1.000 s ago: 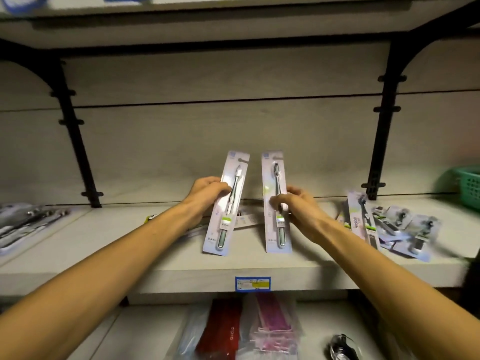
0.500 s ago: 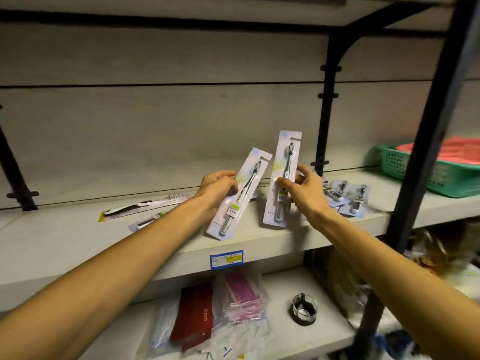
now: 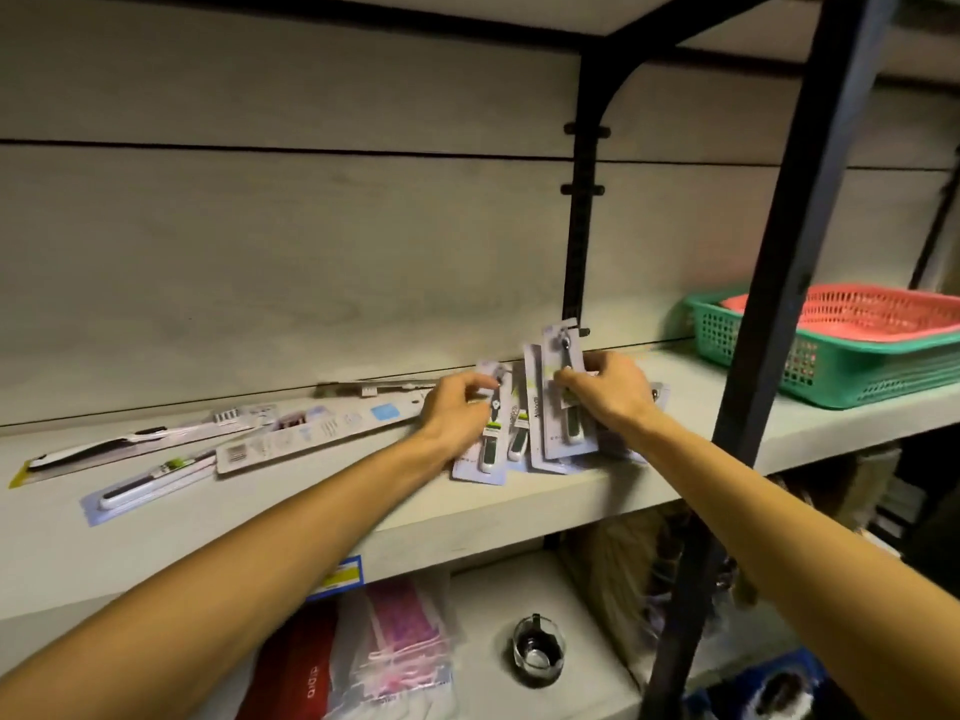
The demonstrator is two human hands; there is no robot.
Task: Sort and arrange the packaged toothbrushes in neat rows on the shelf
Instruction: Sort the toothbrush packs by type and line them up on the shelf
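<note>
Both hands are at the middle of the frame, over a small cluster of packaged toothbrushes on the shelf. The left hand has its fingers curled onto the top of one toothbrush pack that lies flat near the shelf's front edge. The right hand pinches a second toothbrush pack, holding it tilted up over a few overlapping cards underneath. Further left, three or four longer toothbrush packs lie scattered at loose angles, well apart from the cluster.

The risk I see is at the front lip: the left-hand pack's lower end sits right at the edge, so a nudge while squaring the row could tip it down onto the lower shelf, where a glass cup and bagged goods sit. The slick cards could also slide over one another and spoil the row. The black upright post stands close to the right forearm, so a wide sweep could knock it.
</note>
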